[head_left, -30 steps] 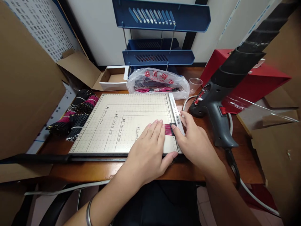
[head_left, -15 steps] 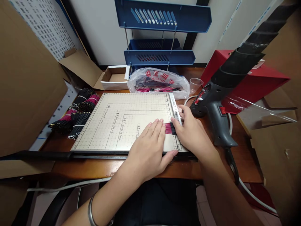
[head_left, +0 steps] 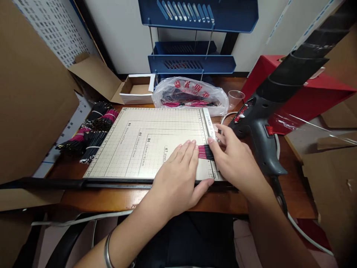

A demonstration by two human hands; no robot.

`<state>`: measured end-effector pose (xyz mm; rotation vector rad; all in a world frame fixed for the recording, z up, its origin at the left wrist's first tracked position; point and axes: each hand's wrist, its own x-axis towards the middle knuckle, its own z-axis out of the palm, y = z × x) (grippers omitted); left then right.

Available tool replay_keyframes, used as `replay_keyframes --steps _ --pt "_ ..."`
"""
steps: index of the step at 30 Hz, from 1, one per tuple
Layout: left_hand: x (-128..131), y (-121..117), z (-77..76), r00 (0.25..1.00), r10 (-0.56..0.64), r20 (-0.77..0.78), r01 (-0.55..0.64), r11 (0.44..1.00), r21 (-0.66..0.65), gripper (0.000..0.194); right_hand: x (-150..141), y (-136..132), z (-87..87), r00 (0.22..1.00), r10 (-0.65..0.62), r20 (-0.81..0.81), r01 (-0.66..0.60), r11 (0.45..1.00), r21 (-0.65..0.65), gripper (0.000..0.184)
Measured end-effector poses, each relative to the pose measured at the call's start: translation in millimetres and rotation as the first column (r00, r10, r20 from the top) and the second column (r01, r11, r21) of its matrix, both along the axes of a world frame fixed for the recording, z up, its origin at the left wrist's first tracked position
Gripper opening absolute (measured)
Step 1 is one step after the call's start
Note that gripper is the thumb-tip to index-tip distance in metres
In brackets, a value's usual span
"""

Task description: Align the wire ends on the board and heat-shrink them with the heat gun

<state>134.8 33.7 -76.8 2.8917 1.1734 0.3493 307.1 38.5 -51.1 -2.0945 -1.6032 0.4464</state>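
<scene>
On the wooden desk: paper cutter flat, gridded face up, near the front edge.
Wires: pink with black ends, lined up by the cutter's white strip, running under the left hand.
Left hand: palm down, fingers pressed together over them.
Right hand: thumb at the black ends, fingers bent past the strip; pinching or not, can't tell.
Edges: wire bundles left, plastic bag behind, gun-shaped tool right, blue rack against pale wall.
Room: gridded board stretches between left hand and bundles.
</scene>
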Motion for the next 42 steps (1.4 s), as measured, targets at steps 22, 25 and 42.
replay_keyframes --steps 22,25,42 --pt "1 -1 0.2 1.000 0.001 0.015 -0.001 1.000 -0.004 0.079 -2 10 1.3 0.988 0.017 0.154 0.000 0.995 -0.104 0.044" --pt "0 -1 0.4 1.000 0.002 0.016 -0.002 1.000 -0.008 0.079 -4 10 5.6 0.974 0.011 0.225 0.012 0.995 -0.099 0.047" --pt "0 0 -0.8 1.000 0.000 0.004 0.000 1.000 0.004 0.082 -6 -3 8.0 0.984 0.093 0.153 -0.062 0.979 -0.196 0.048"
